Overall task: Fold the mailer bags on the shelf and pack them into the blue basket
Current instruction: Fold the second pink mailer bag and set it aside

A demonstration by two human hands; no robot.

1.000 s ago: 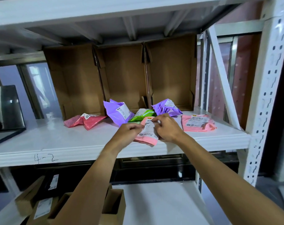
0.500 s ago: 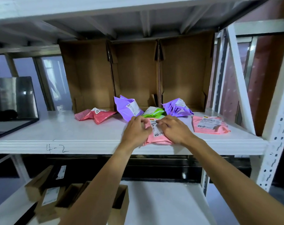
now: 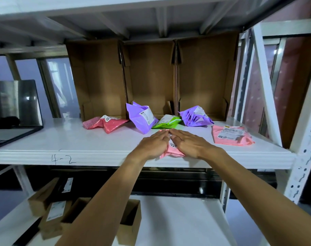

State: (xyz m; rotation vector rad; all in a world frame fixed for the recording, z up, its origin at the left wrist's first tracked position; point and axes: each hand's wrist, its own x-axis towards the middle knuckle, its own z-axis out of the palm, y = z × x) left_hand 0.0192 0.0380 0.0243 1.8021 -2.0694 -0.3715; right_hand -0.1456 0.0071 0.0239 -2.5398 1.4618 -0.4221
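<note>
A light pink mailer bag (image 3: 170,152) lies near the front edge of the white shelf (image 3: 90,153). My left hand (image 3: 153,144) and my right hand (image 3: 188,143) press flat on it side by side, fingers straight, covering most of it. Behind them lie a green bag (image 3: 167,121), two crumpled purple bags (image 3: 142,118) (image 3: 195,117) and a red-pink bag (image 3: 106,122). Another light pink bag (image 3: 231,134) lies flat at the right. No blue basket is in view.
Three open cardboard boxes (image 3: 151,77) stand on their sides at the back of the shelf. A dark screen (image 3: 14,103) sits at the left. White uprights (image 3: 304,139) frame the right side. Small cardboard boxes (image 3: 128,221) rest on the lower shelf.
Both hands went from pinching and lifting the light pink bag to pressing it flat on the shelf with straight fingers. The camera moved closer.
</note>
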